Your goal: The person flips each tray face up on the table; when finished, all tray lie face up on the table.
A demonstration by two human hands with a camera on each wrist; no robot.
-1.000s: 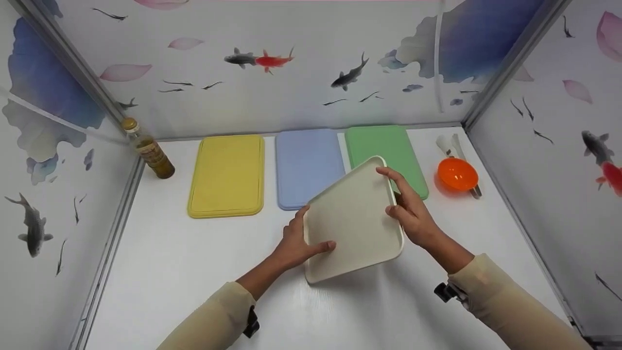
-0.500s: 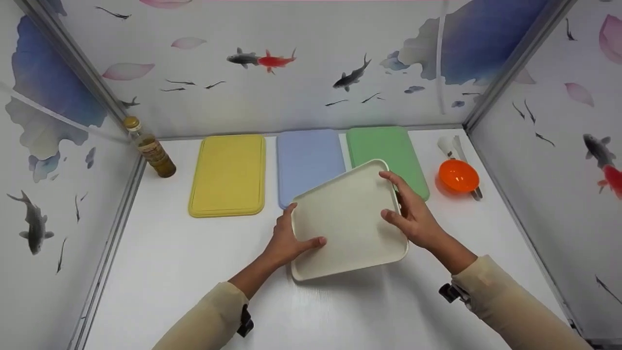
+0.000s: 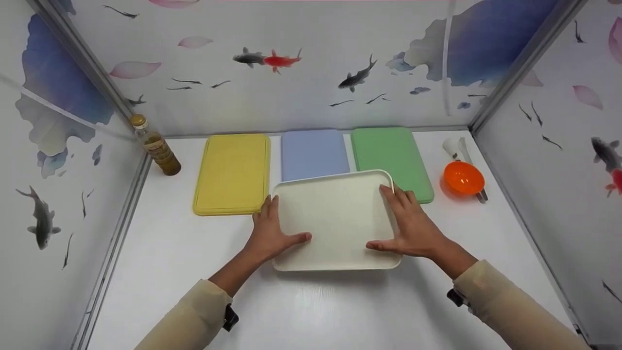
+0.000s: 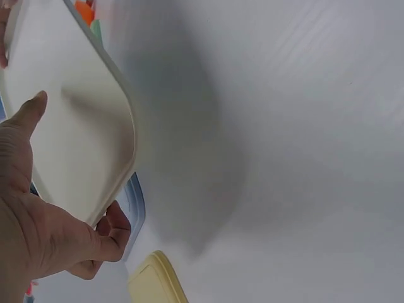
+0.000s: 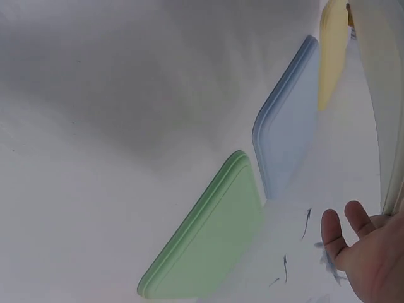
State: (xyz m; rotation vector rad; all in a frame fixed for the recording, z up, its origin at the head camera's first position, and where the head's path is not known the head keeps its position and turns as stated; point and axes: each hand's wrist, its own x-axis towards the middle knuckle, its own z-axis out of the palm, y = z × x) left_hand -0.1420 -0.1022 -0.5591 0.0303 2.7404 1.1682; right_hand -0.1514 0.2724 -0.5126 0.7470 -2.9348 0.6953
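A cream rectangular tray (image 3: 337,221) is held above the white table between both hands, its near edge almost level in the head view. The left hand (image 3: 272,233) grips its left side, thumb over the inner face and fingers round the rim; the left wrist view shows this hand (image 4: 50,221) with fingertips curled beneath the tray (image 4: 76,126). On the right side, the right hand (image 3: 413,226) grips the rim, thumb on the inner face. In the right wrist view, fingers of that hand (image 5: 372,252) show beside the tray (image 5: 385,82).
Yellow (image 3: 232,172), blue (image 3: 315,153) and green (image 3: 391,160) boards lie along the back of the table. A bottle with a yellow cap (image 3: 163,153) stands at the back left. An orange bowl (image 3: 464,178) sits over utensils at the right. Printed walls enclose three sides.
The tray has turned from a slant to nearly level and come lower over the table. The left hand has moved left, and the right hand's thumb has shifted down along the tray.
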